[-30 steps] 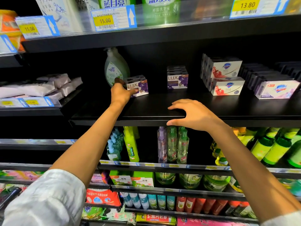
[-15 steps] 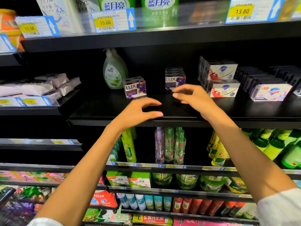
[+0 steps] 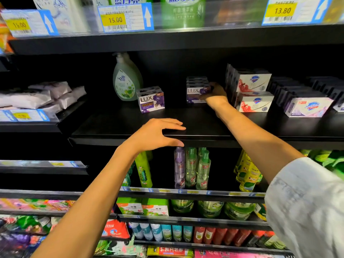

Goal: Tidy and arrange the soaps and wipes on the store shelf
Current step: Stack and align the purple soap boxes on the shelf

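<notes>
Two groups of purple LUX soap boxes stand on the black shelf (image 3: 204,127). The left LUX stack (image 3: 151,100) sits beside a green pump bottle (image 3: 126,79). My right hand (image 3: 216,95) reaches in deep and grips the right side of the front box of the right LUX stack (image 3: 195,93). My left hand (image 3: 158,134) rests on the shelf's front edge, fingers on top and thumb under the lip, holding no product. White soap boxes with red print (image 3: 251,92) are stacked just right of my right hand.
Pale pink soap boxes (image 3: 307,107) and dark box rows fill the shelf's right end. Wipe packs (image 3: 37,95) lie on the left side shelf. Price tags (image 3: 124,17) line the shelf above. Bottles (image 3: 191,168) crowd the shelves below.
My right hand has moved from above the shelf's front back to the right LUX stack and taken hold of its front box. My left hand has settled on the shelf edge.
</notes>
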`<move>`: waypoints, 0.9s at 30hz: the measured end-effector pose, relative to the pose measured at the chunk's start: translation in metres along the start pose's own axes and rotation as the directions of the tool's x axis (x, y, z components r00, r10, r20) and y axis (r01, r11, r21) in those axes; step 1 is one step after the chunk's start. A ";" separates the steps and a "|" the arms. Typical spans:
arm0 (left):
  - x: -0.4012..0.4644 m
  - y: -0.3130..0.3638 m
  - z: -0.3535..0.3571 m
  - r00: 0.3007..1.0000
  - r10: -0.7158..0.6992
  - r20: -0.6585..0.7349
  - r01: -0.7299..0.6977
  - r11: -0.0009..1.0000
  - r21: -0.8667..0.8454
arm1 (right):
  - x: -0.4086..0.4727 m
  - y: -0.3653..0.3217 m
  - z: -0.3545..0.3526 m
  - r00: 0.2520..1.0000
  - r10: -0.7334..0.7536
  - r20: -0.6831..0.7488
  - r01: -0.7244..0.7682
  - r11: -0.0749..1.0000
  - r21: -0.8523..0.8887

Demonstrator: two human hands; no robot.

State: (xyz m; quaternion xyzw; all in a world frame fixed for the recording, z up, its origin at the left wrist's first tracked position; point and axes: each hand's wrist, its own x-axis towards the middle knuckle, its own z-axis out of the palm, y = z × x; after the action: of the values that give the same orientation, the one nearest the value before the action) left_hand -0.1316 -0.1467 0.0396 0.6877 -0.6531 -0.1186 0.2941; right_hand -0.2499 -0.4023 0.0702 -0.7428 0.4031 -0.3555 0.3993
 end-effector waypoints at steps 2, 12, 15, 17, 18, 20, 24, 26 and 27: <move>0.000 0.001 0.000 1.000 -0.001 -0.002 0.001 1.000 -0.008 | 0.003 0.003 0.001 0.999 0.026 -0.045 -0.027 1.000 -0.014; -0.003 0.006 -0.003 1.000 -0.005 0.009 0.005 1.000 0.014 | -0.009 0.017 -0.008 0.996 0.058 -0.074 -0.045 0.985 0.164; -0.002 0.006 -0.002 1.000 0.004 0.013 -0.005 0.999 0.039 | -0.042 0.001 -0.020 0.999 0.032 -0.031 -0.021 0.956 0.294; -0.002 0.006 -0.001 1.000 0.013 0.025 -0.015 0.998 0.053 | -0.060 -0.004 -0.027 1.000 0.021 0.021 -0.028 0.922 0.387; -0.002 0.008 -0.002 1.000 0.016 0.027 -0.017 0.999 0.047 | -0.068 -0.006 -0.031 0.999 0.022 0.038 -0.036 0.904 0.427; -0.002 0.010 -0.002 1.000 0.021 0.002 -0.021 1.000 0.005 | -0.083 -0.009 -0.039 0.997 0.034 0.068 -0.063 0.869 0.491; 0.002 0.017 -0.004 0.978 -0.050 -0.203 0.008 0.980 -0.199 | -0.103 -0.011 -0.052 0.992 0.028 0.121 -0.091 0.824 0.559; 0.010 0.022 -0.005 0.949 -0.125 -0.288 0.025 0.944 -0.328 | -0.108 -0.010 -0.055 0.990 0.000 0.143 -0.083 0.813 0.576; 0.015 0.025 -0.005 0.939 -0.169 -0.299 0.031 0.908 -0.417 | -0.110 -0.009 -0.056 0.988 -0.011 0.153 -0.082 0.808 0.584</move>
State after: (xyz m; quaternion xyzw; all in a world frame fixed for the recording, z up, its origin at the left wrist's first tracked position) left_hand -0.1478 -0.1597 0.0610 0.6545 -0.5193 -0.1507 0.5285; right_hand -0.3412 -0.3192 0.0793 -0.5994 0.2560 -0.3986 0.6452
